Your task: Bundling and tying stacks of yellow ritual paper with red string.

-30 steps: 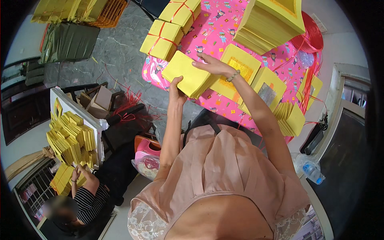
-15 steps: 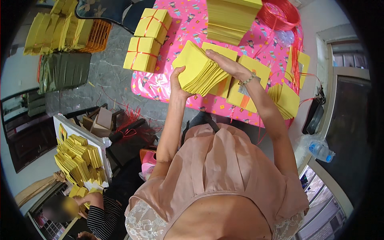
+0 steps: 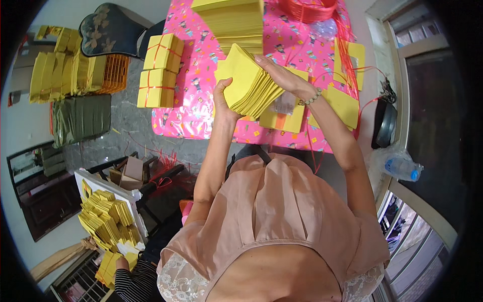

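Note:
Between my two hands is a thick stack of folded yellow paper (image 3: 242, 78), tilted and slightly fanned along its right edge, above the pink table. My left hand (image 3: 224, 99) grips its lower left side, thumb on the front face. My right hand (image 3: 284, 77), a beaded bracelet at the wrist, lies along the stack's upper right edge with the fingers pressed together. Under and beside the stack lie yellow sheets (image 3: 284, 122) with an orange stripe and a silvery patch. A yellow bundle (image 3: 342, 105) is partly behind my right forearm. Beyond my hands rises a tall yellow paper pile (image 3: 232, 30).
Bundles tied with red string (image 3: 157, 88) stand at the table's (image 3: 196, 121) left edge. Red plastic string (image 3: 307, 10) is coiled at the far right. To the left are a chair (image 3: 108, 30), an orange crate (image 3: 116, 73) and a co-worker's striped sleeve (image 3: 136, 282) beside yellow stacks.
My view has shifted, so the table sits further left in it. Both hands still hold the stack, now further right over the table and hiding some of the sheets.

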